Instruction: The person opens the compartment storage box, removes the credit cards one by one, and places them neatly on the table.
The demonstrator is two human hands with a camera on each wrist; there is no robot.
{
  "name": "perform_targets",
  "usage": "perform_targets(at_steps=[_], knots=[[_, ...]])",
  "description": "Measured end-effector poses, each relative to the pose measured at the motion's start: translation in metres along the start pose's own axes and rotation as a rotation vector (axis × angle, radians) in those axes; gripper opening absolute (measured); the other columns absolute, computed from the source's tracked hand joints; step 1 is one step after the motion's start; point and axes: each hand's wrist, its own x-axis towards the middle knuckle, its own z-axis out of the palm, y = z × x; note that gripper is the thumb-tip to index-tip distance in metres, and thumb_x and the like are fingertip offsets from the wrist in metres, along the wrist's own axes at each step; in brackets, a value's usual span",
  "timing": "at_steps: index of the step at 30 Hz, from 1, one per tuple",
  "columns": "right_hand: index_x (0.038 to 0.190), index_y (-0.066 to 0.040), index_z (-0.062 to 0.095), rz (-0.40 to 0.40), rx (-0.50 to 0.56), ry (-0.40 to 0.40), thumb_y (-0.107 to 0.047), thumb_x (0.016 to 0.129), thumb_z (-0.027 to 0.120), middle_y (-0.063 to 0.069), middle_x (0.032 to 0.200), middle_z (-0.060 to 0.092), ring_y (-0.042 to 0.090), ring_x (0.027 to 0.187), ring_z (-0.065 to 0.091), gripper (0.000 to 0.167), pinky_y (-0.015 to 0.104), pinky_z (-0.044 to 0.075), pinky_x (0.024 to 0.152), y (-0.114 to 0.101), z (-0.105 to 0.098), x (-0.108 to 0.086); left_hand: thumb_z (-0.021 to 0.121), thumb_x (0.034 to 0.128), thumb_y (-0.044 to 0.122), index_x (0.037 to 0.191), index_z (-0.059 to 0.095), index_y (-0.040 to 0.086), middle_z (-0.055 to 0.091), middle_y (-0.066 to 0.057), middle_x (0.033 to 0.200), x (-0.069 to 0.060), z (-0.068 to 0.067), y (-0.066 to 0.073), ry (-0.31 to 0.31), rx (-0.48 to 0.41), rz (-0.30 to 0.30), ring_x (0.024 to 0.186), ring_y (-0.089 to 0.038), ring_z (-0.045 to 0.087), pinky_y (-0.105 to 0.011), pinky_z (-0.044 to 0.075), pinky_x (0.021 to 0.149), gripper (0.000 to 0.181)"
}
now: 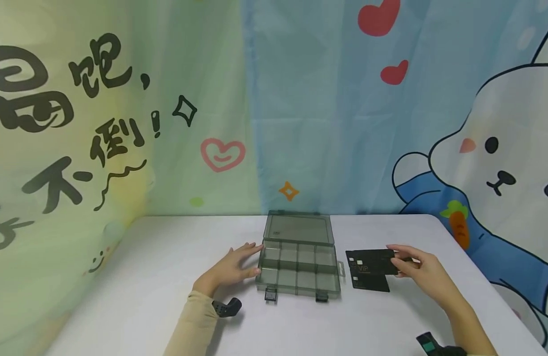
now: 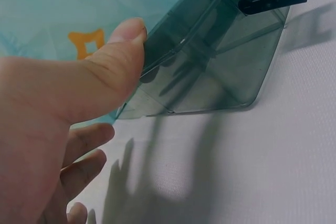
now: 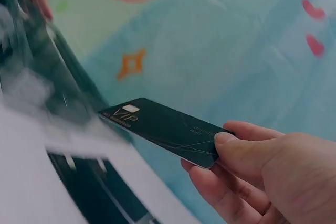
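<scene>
A clear grey plastic compartment box (image 1: 306, 283) lies with its lid (image 1: 299, 231) raised at the back. My left hand (image 1: 233, 266) is at its left side, fingers extended; in the left wrist view the thumb of the left hand (image 2: 79, 87) touches the box edge (image 2: 226, 85). To the right of the box, my right hand (image 1: 417, 267) pinches a black VIP card (image 3: 168, 135) between thumb and fingers by its right end. Beneath that card, other black cards (image 1: 371, 284) lie on the table, partly covered; how many cannot be told.
Two dark latches (image 1: 321, 296) stick out at the box's front edge, and a small clear loop (image 1: 341, 269) at its right side. The white table (image 1: 136, 296) ends at a printed curtain (image 1: 300, 109) behind. Each wrist wears a dark band (image 1: 227, 307).
</scene>
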Motion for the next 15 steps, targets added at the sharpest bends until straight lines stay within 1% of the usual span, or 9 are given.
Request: perform_targets(at_steps=[5,8,11,15], knots=[[0.143,-0.007,0.042,0.143,0.044,-0.011,-0.045,0.095,0.052,0.026,0.128,0.049,0.009,0.084,0.066,0.062,0.021,0.058,0.075,0.046,-0.013,-0.012,0.061,0.0888,0.046,0.148,0.035,0.022,0.029,-0.018,0.154,-0.003,0.003,-0.002,0.013,0.002,0.000,0.144,-0.038,0.020,-0.066,0.002,0.114,0.069],[0.145,-0.007,0.038,0.227,0.058,-0.022,-0.048,0.094,0.052,0.026,0.128,0.047,0.009,0.084,0.065,0.066,0.017,0.056,0.073,0.069,-0.018,-0.014,0.061,0.0888,0.046,0.148,0.034,0.022,0.029,-0.019,0.154,-0.006,0.004,-0.003,0.009,-0.005,-0.004,0.144,-0.038,0.020,-0.066,0.002,0.114,0.070],[0.146,-0.008,0.037,0.286,0.074,-0.035,-0.050,0.093,0.054,0.024,0.127,0.047,0.008,0.084,0.062,0.069,0.016,0.055,0.071,0.085,-0.022,-0.016,0.062,0.0885,0.046,0.148,0.034,0.024,0.028,-0.018,0.154,-0.007,0.004,-0.003,0.010,-0.001,-0.009,0.145,-0.037,0.019,-0.065,0.002,0.115,0.070],[0.146,-0.008,0.037,0.325,0.086,-0.020,-0.051,0.092,0.054,0.025,0.128,0.046,0.005,0.084,0.060,0.071,0.017,0.056,0.071,0.098,-0.030,-0.018,0.062,0.0882,0.046,0.148,0.035,0.024,0.028,-0.017,0.154,-0.002,0.003,0.000,0.020,0.005,0.006,0.146,-0.037,0.016,-0.065,0.002,0.115,0.069]])
